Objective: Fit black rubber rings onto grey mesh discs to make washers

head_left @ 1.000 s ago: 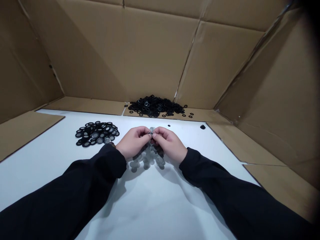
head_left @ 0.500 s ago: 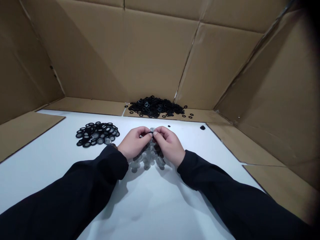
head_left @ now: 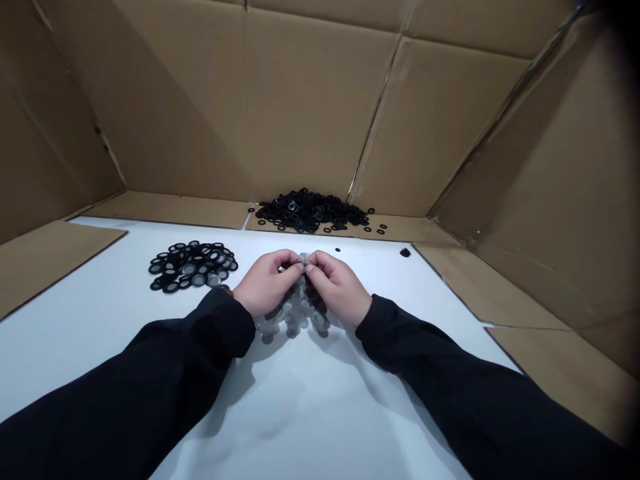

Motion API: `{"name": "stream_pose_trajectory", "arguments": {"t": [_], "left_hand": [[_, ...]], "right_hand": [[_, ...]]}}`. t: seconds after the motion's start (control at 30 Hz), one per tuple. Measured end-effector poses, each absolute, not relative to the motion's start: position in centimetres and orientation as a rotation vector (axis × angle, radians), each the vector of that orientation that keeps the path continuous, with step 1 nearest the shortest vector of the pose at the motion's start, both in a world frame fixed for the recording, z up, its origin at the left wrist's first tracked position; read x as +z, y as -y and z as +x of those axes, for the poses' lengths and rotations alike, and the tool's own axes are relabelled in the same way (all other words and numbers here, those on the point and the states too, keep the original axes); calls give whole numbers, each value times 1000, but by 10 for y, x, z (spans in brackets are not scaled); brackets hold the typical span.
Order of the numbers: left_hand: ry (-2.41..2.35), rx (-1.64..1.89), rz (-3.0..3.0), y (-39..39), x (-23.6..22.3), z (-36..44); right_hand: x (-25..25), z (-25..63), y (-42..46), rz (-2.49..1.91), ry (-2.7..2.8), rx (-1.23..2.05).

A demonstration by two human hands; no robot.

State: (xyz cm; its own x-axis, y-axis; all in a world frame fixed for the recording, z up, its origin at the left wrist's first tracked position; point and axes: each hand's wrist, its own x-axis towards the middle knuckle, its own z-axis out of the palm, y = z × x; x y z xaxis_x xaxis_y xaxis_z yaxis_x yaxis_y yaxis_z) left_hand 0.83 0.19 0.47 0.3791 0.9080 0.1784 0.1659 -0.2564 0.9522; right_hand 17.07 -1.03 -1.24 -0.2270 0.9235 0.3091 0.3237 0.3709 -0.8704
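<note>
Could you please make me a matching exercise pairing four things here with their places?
Things:
1. Heap of black rings
2. Black-rimmed discs
3. Loose grey discs
4. Small black lump

Places:
A. Below and between the left hand and right hand
B. White surface, right of the right hand
C. Mostly on the far cardboard strip
D. White surface, left of the left hand

Pairs: 1-C, 2-D, 3-A, 4-B

White tabletop before me, twelve o'clock farthest: black-rimmed discs at ten; grey discs near centre; a dark fragment between one and two; at twelve, a cardboard strip bearing black rings.
</note>
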Motion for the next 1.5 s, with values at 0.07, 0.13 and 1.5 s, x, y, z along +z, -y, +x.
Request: {"name": "stream_pose_trajectory", "arguments": {"t": [0.07,0.13,1.5], "left_hand": [[-969,1005,1683,-1,6,9],[-974,1004,1680,-1,7,10],[-1015,939,1702,-5,7,7]], "right_hand": [[-12,170,11,-1111,1737,837],[-13,169,11,-1107,1705,847],[-15,169,12,-1120,1761,609]]}}
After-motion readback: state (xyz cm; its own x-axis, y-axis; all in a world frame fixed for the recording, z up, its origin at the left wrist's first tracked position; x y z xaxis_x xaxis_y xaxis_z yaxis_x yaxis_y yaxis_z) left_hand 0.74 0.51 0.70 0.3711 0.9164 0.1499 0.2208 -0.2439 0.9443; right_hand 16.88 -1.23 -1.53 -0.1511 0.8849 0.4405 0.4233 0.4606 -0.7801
